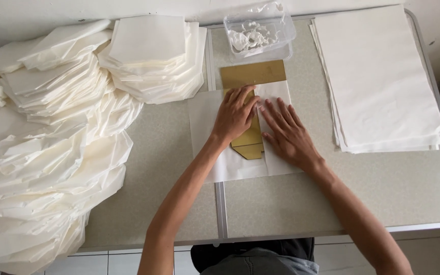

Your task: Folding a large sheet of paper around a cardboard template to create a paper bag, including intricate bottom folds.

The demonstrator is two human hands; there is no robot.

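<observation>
Both hands press flat with fingers spread, gripping nothing; the left hand (235, 114) lies on the gold card template (253, 102), the right hand (287, 133) just beside it on the white paper sheet (207, 132), apparently folded over the card's right side; beyond stands a clear plastic tub (259, 30); far right, a stack of flat sheets (377, 76).

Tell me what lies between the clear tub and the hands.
In the head view, the bare top end of the gold card template lies between the clear tub and the hands, left and right, which press white paper over its lower part.
</observation>
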